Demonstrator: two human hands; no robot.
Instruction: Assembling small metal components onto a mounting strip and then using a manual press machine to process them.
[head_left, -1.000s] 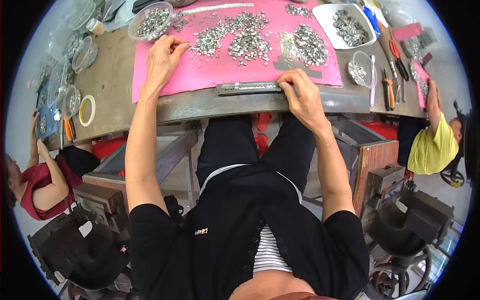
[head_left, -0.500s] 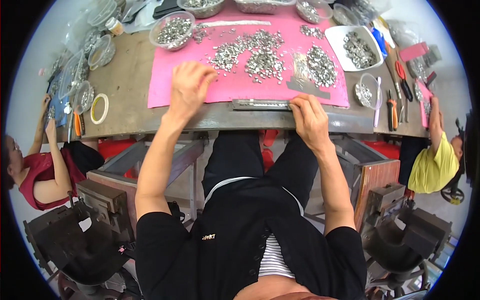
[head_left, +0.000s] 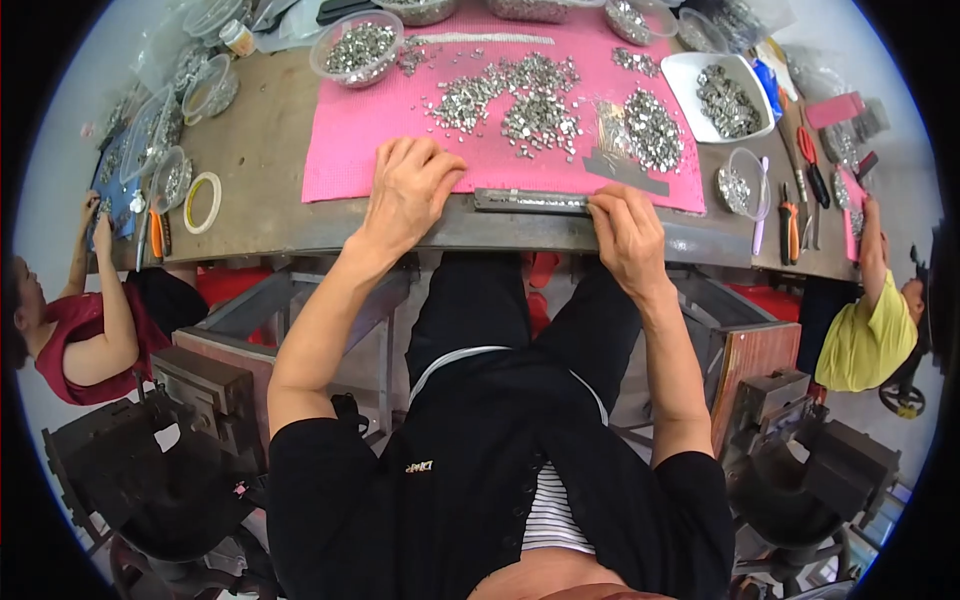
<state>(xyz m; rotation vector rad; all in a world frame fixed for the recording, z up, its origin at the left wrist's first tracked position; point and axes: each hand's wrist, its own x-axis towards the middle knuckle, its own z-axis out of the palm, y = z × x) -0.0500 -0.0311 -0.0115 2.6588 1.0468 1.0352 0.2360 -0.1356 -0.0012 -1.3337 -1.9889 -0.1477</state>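
My right hand [head_left: 630,236] pinches the right end of a narrow dark metal bar [head_left: 530,201], which lies along the near edge of the pink mat [head_left: 340,165]. A row of small silver pieces shows along the bar's top. To the left of the bar, my left hand [head_left: 412,188] hovers over or rests on the mat edge; I cannot tell which. Its fingers are curled with thumb and forefinger together, and whatever is between them is too small to make out. Heaps of small silver metal pieces [head_left: 540,122] are spread beyond both hands.
Thin gold-coloured pins [head_left: 612,130] and a flat grey strip [head_left: 625,174] lie right of the heaps. A white tray [head_left: 672,75] and a clear tub [head_left: 320,65] hold metal parts. Pliers [head_left: 789,225] and a tape roll [head_left: 203,203] lie at the sides. Other people work left and right.
My left hand has come right and slightly nearer, closer to the bar's left end. My right hand keeps its grip on the bar. The whole view has shifted slightly.
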